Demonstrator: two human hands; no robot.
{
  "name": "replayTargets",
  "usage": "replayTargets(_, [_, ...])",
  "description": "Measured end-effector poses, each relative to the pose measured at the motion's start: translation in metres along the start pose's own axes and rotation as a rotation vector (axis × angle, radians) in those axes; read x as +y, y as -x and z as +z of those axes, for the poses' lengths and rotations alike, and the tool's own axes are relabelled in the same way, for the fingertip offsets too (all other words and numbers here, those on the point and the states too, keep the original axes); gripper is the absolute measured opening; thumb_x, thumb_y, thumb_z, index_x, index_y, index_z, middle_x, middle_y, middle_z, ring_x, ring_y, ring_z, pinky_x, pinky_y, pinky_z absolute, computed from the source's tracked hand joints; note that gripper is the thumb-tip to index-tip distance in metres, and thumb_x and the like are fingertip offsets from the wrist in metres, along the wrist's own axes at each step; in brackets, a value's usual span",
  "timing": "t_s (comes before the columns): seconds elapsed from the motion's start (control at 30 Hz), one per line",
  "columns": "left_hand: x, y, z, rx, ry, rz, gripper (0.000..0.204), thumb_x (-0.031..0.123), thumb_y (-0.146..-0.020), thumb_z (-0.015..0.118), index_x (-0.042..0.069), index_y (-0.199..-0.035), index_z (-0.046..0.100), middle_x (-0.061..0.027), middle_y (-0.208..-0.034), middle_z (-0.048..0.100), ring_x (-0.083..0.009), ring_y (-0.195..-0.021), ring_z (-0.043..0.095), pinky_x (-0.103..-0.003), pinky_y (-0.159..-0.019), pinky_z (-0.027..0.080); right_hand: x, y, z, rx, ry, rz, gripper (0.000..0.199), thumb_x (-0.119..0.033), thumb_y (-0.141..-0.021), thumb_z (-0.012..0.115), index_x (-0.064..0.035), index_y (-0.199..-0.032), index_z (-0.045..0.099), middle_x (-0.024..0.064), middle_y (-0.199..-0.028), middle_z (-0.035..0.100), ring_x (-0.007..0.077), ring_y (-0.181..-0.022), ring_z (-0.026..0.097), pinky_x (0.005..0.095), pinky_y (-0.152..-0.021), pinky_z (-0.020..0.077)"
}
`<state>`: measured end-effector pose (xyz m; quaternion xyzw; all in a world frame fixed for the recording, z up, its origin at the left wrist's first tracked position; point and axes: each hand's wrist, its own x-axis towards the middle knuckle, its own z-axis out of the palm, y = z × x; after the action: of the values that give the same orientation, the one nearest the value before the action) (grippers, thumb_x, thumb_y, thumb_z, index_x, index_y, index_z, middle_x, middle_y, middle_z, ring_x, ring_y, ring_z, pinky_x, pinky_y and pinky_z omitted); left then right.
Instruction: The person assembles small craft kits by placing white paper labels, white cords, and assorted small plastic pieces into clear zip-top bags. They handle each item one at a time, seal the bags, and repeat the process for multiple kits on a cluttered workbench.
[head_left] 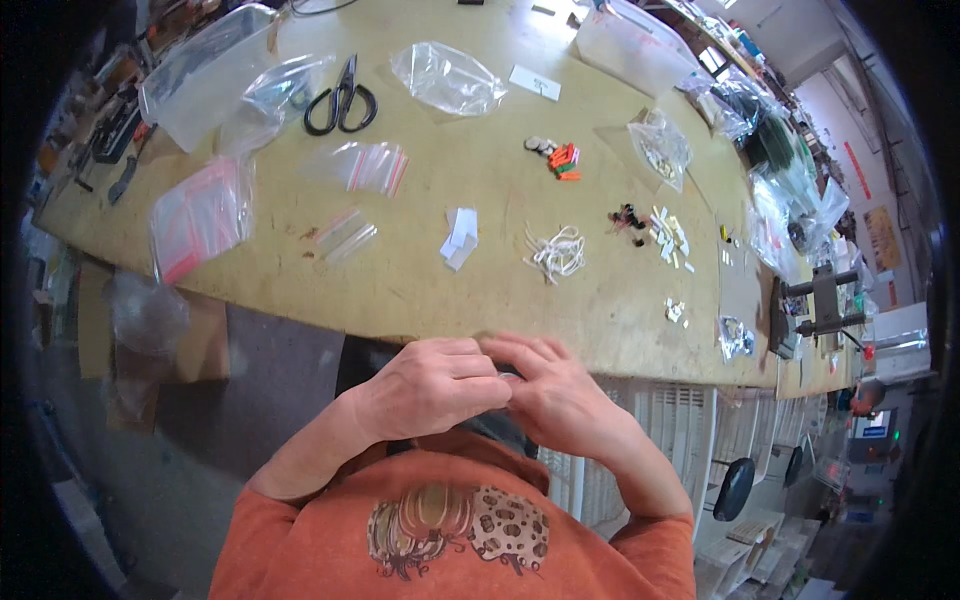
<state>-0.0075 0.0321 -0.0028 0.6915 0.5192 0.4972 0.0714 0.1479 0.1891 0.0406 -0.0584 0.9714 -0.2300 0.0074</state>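
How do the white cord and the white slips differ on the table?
The white cord lies in tangled loops; the white slips overlap in a small pile. The white cord is thin and string-like, the white slips broad with straight edges. Both rest on the table.

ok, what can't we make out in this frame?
- Head view: what, if anything, sits between the left hand and right hand; the hands themselves cover it.
- Head view: far side of the clear bin at upper right; cut off by the top edge.
- Head view: what the small white pieces are; too small.
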Motion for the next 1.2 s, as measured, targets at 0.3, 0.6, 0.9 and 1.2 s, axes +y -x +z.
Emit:
replayTargets(0.3, [-0.043, -0.005, -0.004, 0.097, -0.161, -0.133, 0.011, 0.004, -0.079, 0.073, 0.006, -0.079, 0.063, -0.0083, -0.073, 0.061, -0.0281, -0.069, 0.06, -0.039, -0.063, 0.05, 0.086, -0.059, -0.048, 0.593, -0.249, 0.446, 0.017, 0.001, -0.09, 0.065, -0.0017, -0.103, 0.075, 0.0144, -0.098, 0.071, 0.0219, -0.084, 0.07, 0.0305, -0.079, 0.0546])
replayTargets(0.6, [-0.042, -0.002, 0.002, 0.166, -0.332, -0.031, 0.014, 0.007, -0.074, 0.075, 0.008, -0.076, 0.061, -0.0047, -0.068, 0.057, -0.0239, -0.064, 0.059, -0.035, -0.061, 0.05, 0.2, -0.157, -0.036, 0.571, 0.564, 0.203, 0.015, -0.014, -0.088, 0.067, -0.0169, -0.099, 0.076, 0.0033, -0.102, 0.072, 0.0221, -0.107, 0.063, 0.0397, -0.091, 0.0453])
replayTargets(0.9, [-0.046, 0.006, 0.001, 0.205, -0.284, -0.015, 0.015, 0.006, -0.072, 0.076, 0.009, -0.078, 0.063, -0.0018, -0.071, 0.062, -0.0208, -0.064, 0.061, -0.033, -0.059, 0.05, 0.212, -0.151, -0.052, 0.772, -0.134, 0.256, 0.01, -0.005, -0.088, 0.07, -0.004, -0.098, 0.074, 0.0062, -0.091, 0.075, 0.0193, -0.082, 0.067, 0.0342, -0.077, 0.0532])
replayTargets(1.2, [-0.046, 0.008, 0.001, 0.216, -0.285, -0.005, 0.015, 0.006, -0.072, 0.076, 0.01, -0.081, 0.064, -0.0016, -0.071, 0.061, -0.0207, -0.062, 0.06, -0.033, -0.059, 0.05, 0.226, -0.103, -0.043, 0.493, -0.185, 0.58, 0.018, -0.008, -0.088, 0.072, -0.0024, -0.105, 0.075, 0.0104, -0.089, 0.073, 0.0154, -0.079, 0.068, 0.0304, -0.073, 0.0541])
